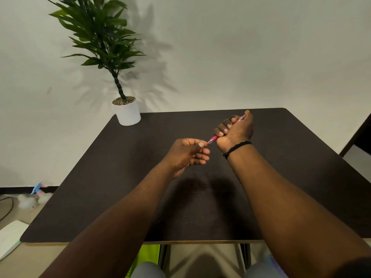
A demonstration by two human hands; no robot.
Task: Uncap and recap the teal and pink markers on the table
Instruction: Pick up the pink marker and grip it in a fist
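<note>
My right hand (234,131) is a closed fist around the pink marker (213,139), held above the dark table (120,177). The marker's pink barrel pokes out at both ends of the fist, its lower end pointing left toward my left hand (190,152). My left thumb and forefinger pinch at that lower tip; whether a cap sits between them is hidden by the fingers. The teal marker is not in sight.
A potted green plant in a white pot (128,112) stands at the table's far left corner against the wall. On the floor to the left lie a white box (10,237), cables and a small blue and pink object (37,188).
</note>
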